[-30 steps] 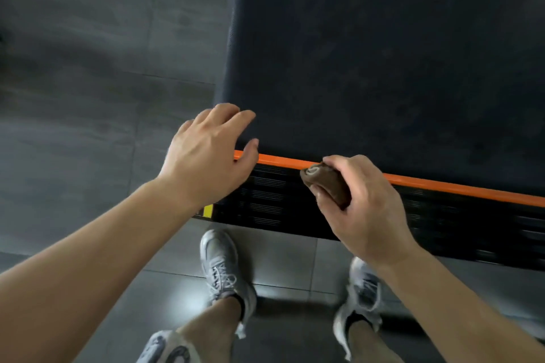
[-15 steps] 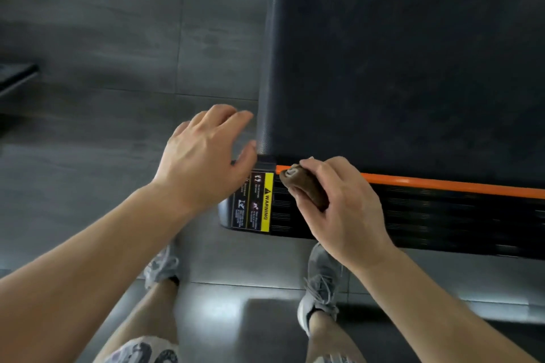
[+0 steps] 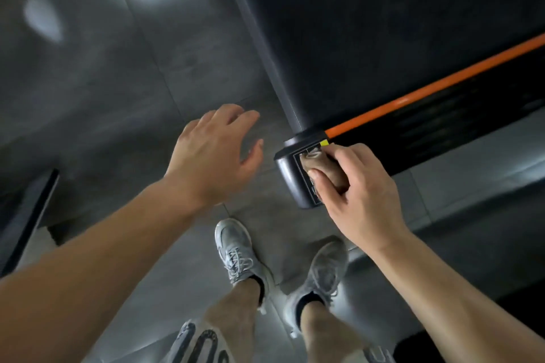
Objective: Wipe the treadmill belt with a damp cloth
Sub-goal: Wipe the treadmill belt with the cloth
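**Fig. Head view, looking down at a rear corner of the treadmill.**

- **R hand** (image 3: 359, 194): holds the cloth (image 3: 324, 168), a brown wad bunched tight rather than spread. The thumb lies on its near side and the fingers curl over the far side. The grip is closed round the wad, w/ one end poking out toward the cap (image 3: 290, 174).
- **Cloth position:** over the black corner cap, at the warning label (image 3: 323, 143). Contact w/ the cap is probable but can't be confirmed. Bunching likely gives a firm pad for pressing & keeps damp fabric from trailing.
- **Belt** (image 3: 368, 23): lies up & to the right, beyond the orange strip (image 3: 427, 94) and well apart from the cloth. The cloth is not on the belt at this moment.
- **L hand** (image 3: 212, 153): hovers over the floor (image 3: 118, 82) just left of the cap. Fingers are straight & spread, grip wide, holding nothing. It is prob. out for balance as the person bends fwd.
- **Shoes** (image 3: 236, 253): both stand on the tiled floor near the cap, i.e. the person is off the deck, working from the end.
- **Judgement:** the cloth is at the machine's edge, not mid-stroke on the belt. Whether the belt is wet can't be told.
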### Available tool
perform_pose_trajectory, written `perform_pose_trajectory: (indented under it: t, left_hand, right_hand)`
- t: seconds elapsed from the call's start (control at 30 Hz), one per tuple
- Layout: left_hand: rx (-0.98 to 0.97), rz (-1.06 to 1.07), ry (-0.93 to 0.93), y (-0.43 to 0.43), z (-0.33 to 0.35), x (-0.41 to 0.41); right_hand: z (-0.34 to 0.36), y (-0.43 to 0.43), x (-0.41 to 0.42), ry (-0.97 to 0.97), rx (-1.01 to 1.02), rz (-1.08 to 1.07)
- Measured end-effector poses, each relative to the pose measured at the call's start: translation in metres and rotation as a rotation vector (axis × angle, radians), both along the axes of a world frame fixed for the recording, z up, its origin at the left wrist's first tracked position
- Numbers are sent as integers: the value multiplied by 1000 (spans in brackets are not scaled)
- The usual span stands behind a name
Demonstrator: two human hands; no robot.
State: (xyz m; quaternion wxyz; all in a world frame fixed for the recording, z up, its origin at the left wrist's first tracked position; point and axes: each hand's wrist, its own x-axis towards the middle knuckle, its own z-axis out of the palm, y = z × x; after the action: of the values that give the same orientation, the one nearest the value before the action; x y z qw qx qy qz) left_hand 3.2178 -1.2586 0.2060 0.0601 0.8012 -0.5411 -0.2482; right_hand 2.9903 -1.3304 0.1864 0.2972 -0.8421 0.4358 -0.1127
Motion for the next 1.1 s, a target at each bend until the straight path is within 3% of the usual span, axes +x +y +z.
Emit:
perform_pose_trajectory:
  t: [0.23, 0.53, 0.83, 1.1]
  left_hand:
    - [-7, -276, -9, -4, 19, -43]
    - [-110, -670, 35, 19, 53, -160]
    - [-113, -1214, 44, 65, 81, -290]
    - [-152, -1663, 77, 165, 105, -415]
  right_hand:
    - [19, 59, -36, -9, -18, -283]
    - [58, 149, -132, -50, -33, -672]
    - [90, 301, -214, -29, -55, -1171]
    - [111, 456, -240, 66, -59, -1661]
